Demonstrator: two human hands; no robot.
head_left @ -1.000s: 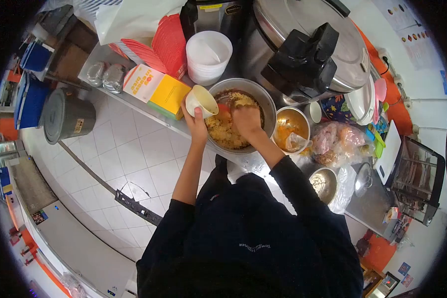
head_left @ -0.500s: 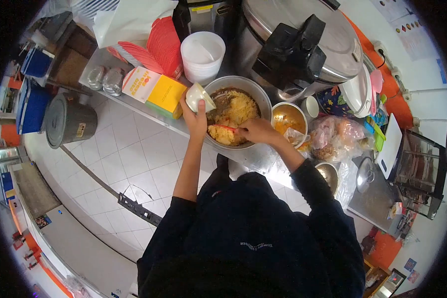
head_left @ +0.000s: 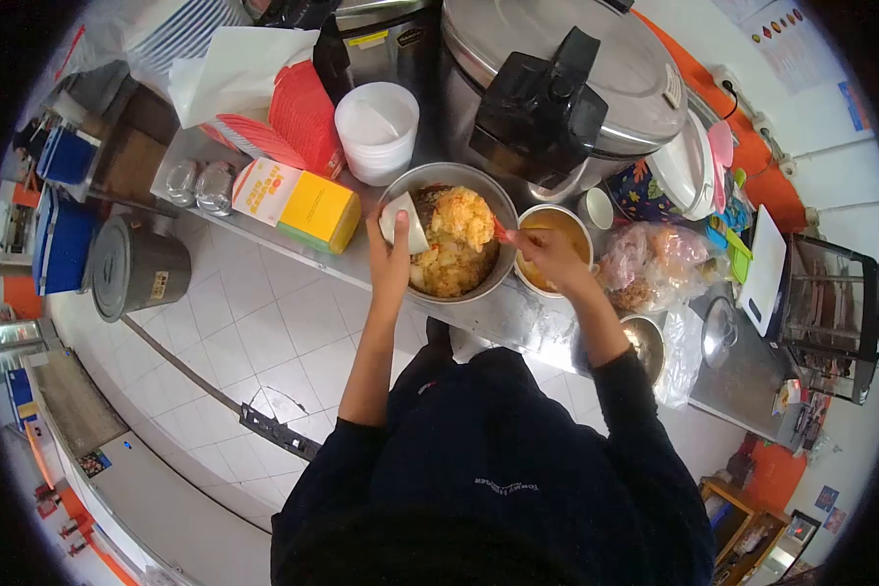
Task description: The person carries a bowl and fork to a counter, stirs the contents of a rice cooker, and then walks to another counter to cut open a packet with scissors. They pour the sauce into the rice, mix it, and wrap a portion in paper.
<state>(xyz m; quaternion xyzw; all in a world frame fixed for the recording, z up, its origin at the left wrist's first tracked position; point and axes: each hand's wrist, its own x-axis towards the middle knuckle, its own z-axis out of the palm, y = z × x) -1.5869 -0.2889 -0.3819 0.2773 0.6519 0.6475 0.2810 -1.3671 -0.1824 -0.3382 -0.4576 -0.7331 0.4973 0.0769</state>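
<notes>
In my left hand (head_left: pixel 389 256) is a small white bowl (head_left: pixel 407 232), tilted over the left side of a large metal pot (head_left: pixel 511 207). The fingers wrap round its outside. My right hand (head_left: pixel 552 262) grips the red handle of a serving spoon (head_left: pixel 501 232). Its head lies under a heaped scoop of yellow-orange food (head_left: pixel 462 217), which looks like rice and is raised over the pot beside the bowl. More of this food (head_left: pixel 454 273) covers the pot's bottom. Near my right hand stands a metal pot of orange-yellow liquid (head_left: pixel 557 220).
White tubs (head_left: pixel 377 127) are stacked behind the pot, near a large steel cooker (head_left: pixel 566 88) with a black latch. Left are a yellow carton (head_left: pixel 317 210) and red paper sheets (head_left: pixel 308 117). Right are a white cup (head_left: pixel 596 208), filled plastic bags (head_left: pixel 659 259) and a metal bowl (head_left: pixel 640 342).
My right hand has lifted the spoon with a heaped scoop from the pot's lower left, up and rightward. The white bowl in my left hand has shifted slightly over the pot. The view has shifted slightly.
</notes>
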